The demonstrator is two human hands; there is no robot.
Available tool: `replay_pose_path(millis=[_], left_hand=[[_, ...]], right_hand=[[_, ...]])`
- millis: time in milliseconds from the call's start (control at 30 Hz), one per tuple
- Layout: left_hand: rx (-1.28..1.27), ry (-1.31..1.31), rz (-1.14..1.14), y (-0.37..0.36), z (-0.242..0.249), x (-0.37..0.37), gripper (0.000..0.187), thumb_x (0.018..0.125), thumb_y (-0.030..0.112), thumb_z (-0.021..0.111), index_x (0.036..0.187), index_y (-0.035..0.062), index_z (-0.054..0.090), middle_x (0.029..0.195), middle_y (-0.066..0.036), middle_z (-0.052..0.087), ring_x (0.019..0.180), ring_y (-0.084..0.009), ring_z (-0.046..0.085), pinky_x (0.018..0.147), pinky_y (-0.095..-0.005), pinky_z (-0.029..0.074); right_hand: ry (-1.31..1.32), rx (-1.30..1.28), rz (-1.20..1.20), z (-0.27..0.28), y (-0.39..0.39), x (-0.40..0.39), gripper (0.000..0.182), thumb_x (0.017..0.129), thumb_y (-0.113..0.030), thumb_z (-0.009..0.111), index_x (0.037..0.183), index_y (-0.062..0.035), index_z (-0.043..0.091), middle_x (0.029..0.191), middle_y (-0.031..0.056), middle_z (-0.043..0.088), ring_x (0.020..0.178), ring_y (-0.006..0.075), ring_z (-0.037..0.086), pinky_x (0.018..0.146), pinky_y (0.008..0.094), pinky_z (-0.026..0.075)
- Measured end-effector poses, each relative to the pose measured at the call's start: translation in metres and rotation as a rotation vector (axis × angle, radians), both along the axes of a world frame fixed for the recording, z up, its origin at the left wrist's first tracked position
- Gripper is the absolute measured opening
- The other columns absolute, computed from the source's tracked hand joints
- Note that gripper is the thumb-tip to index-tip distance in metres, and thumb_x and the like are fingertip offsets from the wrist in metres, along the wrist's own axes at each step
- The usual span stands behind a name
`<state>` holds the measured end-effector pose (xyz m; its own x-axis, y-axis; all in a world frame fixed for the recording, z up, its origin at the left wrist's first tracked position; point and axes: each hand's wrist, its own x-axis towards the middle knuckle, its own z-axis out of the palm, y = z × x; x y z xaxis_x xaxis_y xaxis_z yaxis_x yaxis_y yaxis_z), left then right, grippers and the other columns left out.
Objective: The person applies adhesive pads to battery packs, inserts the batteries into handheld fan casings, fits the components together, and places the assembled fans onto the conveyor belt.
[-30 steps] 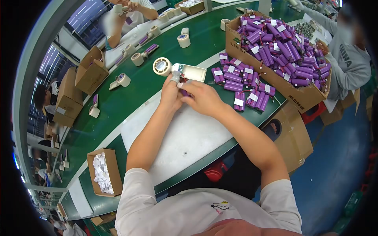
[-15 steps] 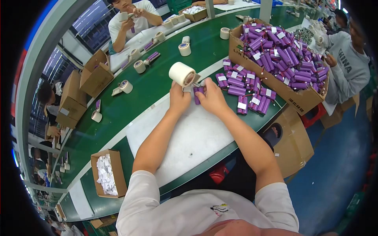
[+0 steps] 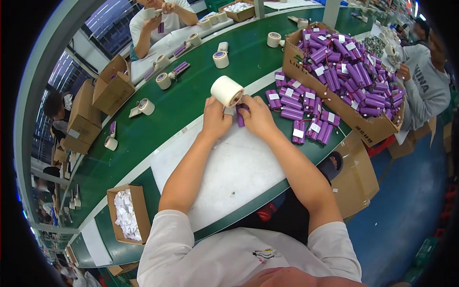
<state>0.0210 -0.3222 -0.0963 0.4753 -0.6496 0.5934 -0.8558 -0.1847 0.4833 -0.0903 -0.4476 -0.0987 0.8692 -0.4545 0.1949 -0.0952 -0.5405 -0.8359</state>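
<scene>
My left hand [image 3: 215,118] is closed around a wide roll of cream-white tape [image 3: 225,90], tilted with its core end toward my right hand. In my right hand [image 3: 258,117] is a purple battery pack [image 3: 240,117], pinched with the thumb across its front. The pack's upper end sits right under the tape roll, and the fingers and roll hide much of it. Both hands meet above the far edge of a white board [image 3: 224,167]. Just right of my right hand lies a group of purple battery packs [image 3: 291,103] with white labels.
A large carton [image 3: 344,107] heaped with battery packs stands at right. A small box [image 3: 143,210] of white paper pieces sits at left. Tape rolls, one a roll [image 3: 221,59], and packs lie on the green belt [image 3: 191,91]. Co-workers sit across and at right.
The tape roll has turned and come down closer over the battery pack, covering its top and the loose tape end seen before. The view has shifted slightly; both hands keep their holds.
</scene>
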Motion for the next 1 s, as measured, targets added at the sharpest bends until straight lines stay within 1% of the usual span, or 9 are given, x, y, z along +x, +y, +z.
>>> replay_pose_path(millis=[100, 200, 300, 367, 567, 600, 767, 867, 1000], left_hand=[[0.040, -0.045, -0.016, 0.001, 0.001, -0.003, 0.033, 0.069, -0.001, 0.052, 0.099, 0.0037, 0.063, 0.097, -0.017, 0.061, 0.092, -0.0366, 0.055, 0.083, -0.0420, 0.041], [0.027, -0.083, -0.047, 0.001, 0.005, -0.005, 0.035, 0.068, -0.001, 0.052, 0.100, 0.0040, 0.064, 0.097, -0.017, 0.062, 0.091, -0.0373, 0.055, 0.084, -0.0430, 0.042], [0.017, -0.072, -0.047, -0.001, 0.007, -0.007, 0.040, 0.069, -0.001, 0.051, 0.105, 0.0051, 0.065, 0.101, -0.018, 0.064, 0.094, -0.0393, 0.056, 0.087, -0.0455, 0.044], [-0.044, -0.077, -0.011, -0.004, 0.012, -0.013, 0.037, 0.071, 0.000, 0.052, 0.106, 0.0044, 0.064, 0.102, -0.019, 0.065, 0.096, -0.0390, 0.058, 0.088, -0.0461, 0.045], [-0.208, 0.581, 0.039, -0.012, 0.020, -0.032, 0.025, 0.095, 0.007, 0.049, 0.117, 0.0016, 0.056, 0.107, -0.012, 0.064, 0.100, -0.0241, 0.064, 0.082, -0.0354, 0.055], [-0.309, 0.760, -0.095, -0.014, 0.018, -0.034, 0.027, 0.101, 0.013, 0.042, 0.125, 0.0037, 0.049, 0.114, -0.010, 0.059, 0.102, -0.0196, 0.063, 0.080, -0.0316, 0.057], [-0.424, 1.130, -0.119, -0.020, 0.029, -0.045, 0.025, 0.102, 0.023, 0.045, 0.122, 0.0084, 0.048, 0.110, -0.007, 0.059, 0.095, -0.0168, 0.063, 0.077, -0.0318, 0.058], [-0.472, 1.123, -0.166, -0.011, 0.007, -0.032, 0.020, 0.100, 0.028, 0.052, 0.113, 0.0128, 0.052, 0.101, -0.003, 0.059, 0.084, -0.0139, 0.063, 0.069, -0.0311, 0.057], [-0.575, 1.174, -0.136, -0.010, 0.006, -0.042, 0.028, 0.101, 0.020, 0.046, 0.127, 0.0118, 0.044, 0.104, -0.005, 0.057, 0.088, -0.0133, 0.061, 0.068, -0.0285, 0.055]], right_hand=[[-0.061, -0.098, -0.032, -0.007, 0.008, -0.005, 0.034, 0.080, -0.012, 0.065, 0.114, -0.0138, 0.060, 0.102, 0.0204, 0.056, 0.097, 0.0381, 0.059, 0.084, 0.0466, 0.049], [-0.156, -0.424, -0.164, 0.005, 0.024, -0.016, 0.036, 0.075, -0.009, 0.068, 0.111, -0.0119, 0.062, 0.099, 0.0165, 0.057, 0.092, 0.0353, 0.060, 0.081, 0.0453, 0.050], [-0.121, -0.255, -0.153, 0.005, 0.019, -0.013, 0.034, 0.071, -0.008, 0.071, 0.104, -0.0069, 0.064, 0.100, 0.0143, 0.060, 0.093, 0.0355, 0.060, 0.079, 0.0442, 0.050], [-0.276, -0.263, -0.131, 0.002, 0.013, -0.012, 0.035, 0.072, -0.005, 0.071, 0.106, -0.0062, 0.064, 0.104, 0.0149, 0.061, 0.093, 0.0359, 0.060, 0.081, 0.0434, 0.050], [-0.563, -0.392, -0.071, 0.011, 0.009, -0.017, 0.029, 0.076, 0.002, 0.065, 0.104, -0.0028, 0.064, 0.114, 0.0158, 0.062, 0.098, 0.0339, 0.059, 0.084, 0.0421, 0.050], [-0.583, -0.406, -0.077, 0.012, 0.010, -0.018, 0.028, 0.077, 0.003, 0.064, 0.104, -0.0021, 0.064, 0.116, 0.0163, 0.062, 0.099, 0.0341, 0.059, 0.084, 0.0420, 0.050], [-0.565, -0.504, -0.079, 0.006, 0.005, -0.016, 0.027, 0.082, 0.000, 0.059, 0.108, -0.0026, 0.065, 0.120, 0.0191, 0.062, 0.109, 0.0369, 0.058, 0.093, 0.0431, 0.048], [-0.477, -0.507, -0.052, 0.006, 0.020, -0.012, 0.026, 0.087, -0.004, 0.053, 0.112, -0.0007, 0.062, 0.127, 0.0201, 0.058, 0.118, 0.0384, 0.055, 0.101, 0.0445, 0.044], [-0.455, -0.495, -0.059, 0.012, 0.033, -0.009, 0.028, 0.089, -0.002, 0.057, 0.116, -0.0004, 0.060, 0.130, 0.0183, 0.058, 0.120, 0.0358, 0.055, 0.100, 0.0408, 0.046]])
